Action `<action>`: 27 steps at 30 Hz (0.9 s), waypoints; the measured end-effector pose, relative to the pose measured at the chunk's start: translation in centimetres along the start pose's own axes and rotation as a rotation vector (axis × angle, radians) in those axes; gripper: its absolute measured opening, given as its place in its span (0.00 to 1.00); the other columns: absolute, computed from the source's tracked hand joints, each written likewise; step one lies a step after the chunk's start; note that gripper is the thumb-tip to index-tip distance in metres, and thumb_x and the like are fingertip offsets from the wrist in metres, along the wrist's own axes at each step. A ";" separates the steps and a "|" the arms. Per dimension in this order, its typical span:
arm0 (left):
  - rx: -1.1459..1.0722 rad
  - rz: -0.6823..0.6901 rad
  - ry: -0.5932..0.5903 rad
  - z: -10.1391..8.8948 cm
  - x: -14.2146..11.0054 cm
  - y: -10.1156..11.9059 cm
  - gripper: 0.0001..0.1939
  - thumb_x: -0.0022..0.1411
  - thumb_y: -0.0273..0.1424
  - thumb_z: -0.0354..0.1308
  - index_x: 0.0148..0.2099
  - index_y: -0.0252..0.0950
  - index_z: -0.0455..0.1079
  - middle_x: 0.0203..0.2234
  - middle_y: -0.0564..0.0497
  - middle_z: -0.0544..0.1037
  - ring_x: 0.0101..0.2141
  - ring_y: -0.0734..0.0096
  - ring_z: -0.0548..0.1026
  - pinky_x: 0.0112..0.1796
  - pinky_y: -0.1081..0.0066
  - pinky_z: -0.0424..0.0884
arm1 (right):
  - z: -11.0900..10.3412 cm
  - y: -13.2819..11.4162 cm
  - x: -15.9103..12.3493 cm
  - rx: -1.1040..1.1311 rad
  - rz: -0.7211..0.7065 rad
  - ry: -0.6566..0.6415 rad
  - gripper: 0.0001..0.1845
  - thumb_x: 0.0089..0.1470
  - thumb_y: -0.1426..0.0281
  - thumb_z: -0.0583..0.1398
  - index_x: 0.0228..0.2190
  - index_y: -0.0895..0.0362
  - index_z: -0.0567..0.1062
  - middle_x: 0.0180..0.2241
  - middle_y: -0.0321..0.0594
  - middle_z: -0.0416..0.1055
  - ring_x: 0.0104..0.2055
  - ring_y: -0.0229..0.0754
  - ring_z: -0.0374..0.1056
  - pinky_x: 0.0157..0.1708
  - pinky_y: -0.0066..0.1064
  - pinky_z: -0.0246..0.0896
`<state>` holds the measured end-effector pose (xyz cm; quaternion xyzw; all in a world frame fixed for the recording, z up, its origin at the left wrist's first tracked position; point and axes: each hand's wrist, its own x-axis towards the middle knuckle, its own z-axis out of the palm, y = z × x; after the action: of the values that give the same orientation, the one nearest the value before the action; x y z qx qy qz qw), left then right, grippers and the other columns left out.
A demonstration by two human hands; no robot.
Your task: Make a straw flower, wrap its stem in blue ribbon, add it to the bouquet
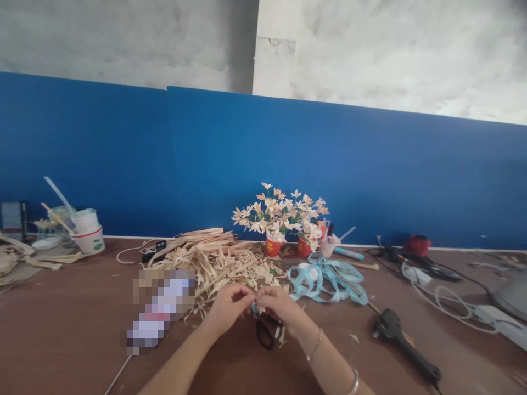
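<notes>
My left hand (231,308) and my right hand (282,307) meet at the front of the heap, fingertips pinched close together. What they hold between them is too small to make out; a small pale piece (260,310) shows just under the fingertips. Below my right hand lie scissors with black handles (264,334), partly hidden. Right behind the hands spreads a heap of dry, straw-coloured husk strips (222,263). Off-white artificial flowers (274,211) stand beyond it in a red cup (273,245) and a second red cup (303,247).
Tangled light-blue ribbon (329,280) lies right of the heap. A black glue gun (405,343) rests at front right, near white cables (448,307). A pixelated object (160,312) lies left of my hands. A white tub (89,241) stands far left, before a blue partition (206,159).
</notes>
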<state>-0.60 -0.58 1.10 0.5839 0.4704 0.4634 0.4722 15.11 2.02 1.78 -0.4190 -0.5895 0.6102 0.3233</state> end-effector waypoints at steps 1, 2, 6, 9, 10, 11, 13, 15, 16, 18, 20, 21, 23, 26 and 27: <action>0.006 -0.018 0.020 0.0 0.0 0.0 0.11 0.51 0.37 0.56 0.29 0.33 0.70 0.15 0.55 0.70 0.16 0.77 0.65 0.19 0.77 0.62 | 0.2 -0.1 0.0 -0.083 -0.082 0.068 0.05 0.36 0.72 0.58 0.22 0.58 0.70 0.22 0.34 0.65 0.24 0.35 0.59 0.26 0.26 0.54; 0.015 -0.031 0.043 0.0 0.1 0.0 0.12 0.51 0.37 0.56 0.29 0.33 0.70 0.15 0.55 0.70 0.16 0.77 0.65 0.18 0.77 0.61 | 0.4 -0.2 -0.1 -0.189 -0.192 0.149 0.07 0.36 0.73 0.59 0.25 0.58 0.70 0.25 0.35 0.66 0.28 0.37 0.60 0.29 0.27 0.56; 0.057 -0.046 0.103 0.1 0.1 0.4 0.12 0.50 0.38 0.55 0.28 0.33 0.69 0.15 0.55 0.70 0.15 0.77 0.63 0.17 0.76 0.60 | 1.4 -0.4 -0.6 -0.614 -0.593 0.397 0.12 0.37 0.78 0.57 0.29 0.57 0.68 0.36 0.41 0.64 0.41 0.44 0.60 0.43 0.35 0.55; 0.095 -0.015 0.117 0.3 0.1 0.6 0.10 0.50 0.37 0.55 0.26 0.34 0.69 0.14 0.56 0.69 0.16 0.75 0.65 0.18 0.76 0.60 | 1.8 -0.4 -1.1 -0.805 -0.643 0.459 0.10 0.37 0.79 0.57 0.27 0.56 0.68 0.39 0.44 0.63 0.45 0.47 0.58 0.44 0.37 0.53; 0.111 -0.001 0.124 0.3 0.1 0.7 0.10 0.50 0.37 0.55 0.26 0.35 0.70 0.14 0.56 0.69 0.17 0.74 0.66 0.19 0.76 0.61 | 1.9 -0.4 -1.2 -0.846 -0.638 0.472 0.10 0.37 0.79 0.57 0.26 0.56 0.68 0.40 0.44 0.63 0.45 0.47 0.58 0.44 0.38 0.53; 0.125 0.015 0.131 0.3 0.1 0.7 0.10 0.50 0.36 0.55 0.26 0.35 0.70 0.14 0.56 0.69 0.18 0.74 0.67 0.20 0.75 0.62 | 1.9 -0.4 -1.3 -0.876 -0.634 0.483 0.10 0.38 0.79 0.57 0.26 0.56 0.68 0.41 0.44 0.62 0.46 0.47 0.58 0.44 0.38 0.53; 0.153 0.051 0.146 0.3 0.2 0.6 0.09 0.50 0.36 0.55 0.25 0.35 0.70 0.15 0.55 0.71 0.20 0.73 0.68 0.23 0.75 0.63 | 1.9 -0.3 -1.3 -0.912 -0.630 0.499 0.09 0.38 0.79 0.57 0.26 0.55 0.68 0.41 0.43 0.63 0.46 0.48 0.57 0.44 0.38 0.52; 0.181 0.096 0.154 0.3 0.2 0.4 0.09 0.50 0.35 0.55 0.25 0.35 0.70 0.18 0.53 0.72 0.22 0.72 0.69 0.25 0.74 0.64 | 1.9 -0.3 -1.3 -0.937 -0.627 0.512 0.10 0.38 0.80 0.57 0.25 0.55 0.68 0.41 0.42 0.63 0.46 0.48 0.57 0.44 0.38 0.52; 0.194 0.114 0.154 0.3 0.3 0.3 0.09 0.50 0.35 0.55 0.24 0.35 0.70 0.19 0.53 0.72 0.23 0.72 0.69 0.25 0.74 0.65 | 2.0 -0.4 -1.3 -0.948 -0.627 0.518 0.10 0.38 0.80 0.56 0.25 0.55 0.68 0.42 0.42 0.63 0.46 0.48 0.57 0.44 0.38 0.51; 0.208 0.120 0.143 0.2 0.4 0.1 0.09 0.50 0.34 0.55 0.24 0.35 0.70 0.20 0.53 0.72 0.23 0.73 0.68 0.25 0.75 0.64 | 2.0 -0.5 -1.4 -0.970 -0.629 0.529 0.09 0.38 0.80 0.56 0.24 0.55 0.68 0.42 0.42 0.63 0.47 0.48 0.57 0.43 0.38 0.51; 0.201 0.089 0.121 0.2 0.4 0.0 0.09 0.50 0.34 0.55 0.24 0.34 0.70 0.18 0.54 0.71 0.21 0.74 0.67 0.24 0.75 0.64 | 2.0 -0.6 -1.5 -0.989 -0.633 0.538 0.08 0.39 0.80 0.57 0.24 0.55 0.69 0.43 0.42 0.63 0.47 0.49 0.57 0.43 0.39 0.51; 0.190 0.068 0.111 0.2 0.4 0.0 0.09 0.50 0.34 0.55 0.25 0.34 0.70 0.18 0.54 0.70 0.20 0.74 0.67 0.23 0.75 0.63 | 1.9 -0.6 -1.5 -0.996 -0.636 0.540 0.08 0.39 0.79 0.57 0.24 0.55 0.70 0.43 0.42 0.64 0.47 0.49 0.57 0.43 0.39 0.51; 0.165 0.033 0.093 0.2 0.4 0.0 0.09 0.50 0.34 0.55 0.26 0.34 0.71 0.17 0.55 0.70 0.19 0.75 0.65 0.21 0.75 0.63 | 1.8 -0.6 -1.4 -0.995 -0.631 0.538 0.08 0.39 0.79 0.57 0.23 0.54 0.71 0.43 0.42 0.64 0.46 0.49 0.57 0.43 0.39 0.51; 0.146 -0.006 0.068 0.1 0.5 0.0 0.10 0.50 0.34 0.54 0.29 0.33 0.71 0.18 0.55 0.70 0.17 0.77 0.64 0.20 0.75 0.62 | 1.4 -0.4 -1.0 -0.932 -0.605 0.519 0.08 0.38 0.79 0.57 0.22 0.55 0.72 0.42 0.42 0.65 0.45 0.48 0.59 0.43 0.38 0.52; 0.144 -0.017 0.061 0.0 0.6 -0.1 0.10 0.50 0.34 0.54 0.29 0.33 0.71 0.18 0.54 0.70 0.17 0.77 0.64 0.19 0.76 0.62 | 1.3 -0.3 -0.8 -0.890 -0.589 0.501 0.07 0.37 0.79 0.57 0.21 0.55 0.72 0.40 0.42 0.66 0.44 0.47 0.59 0.43 0.37 0.53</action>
<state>-0.52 -0.02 1.04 0.5980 0.5217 0.4420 0.4182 14.33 0.74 2.10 -0.4645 -0.7861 0.0711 0.4016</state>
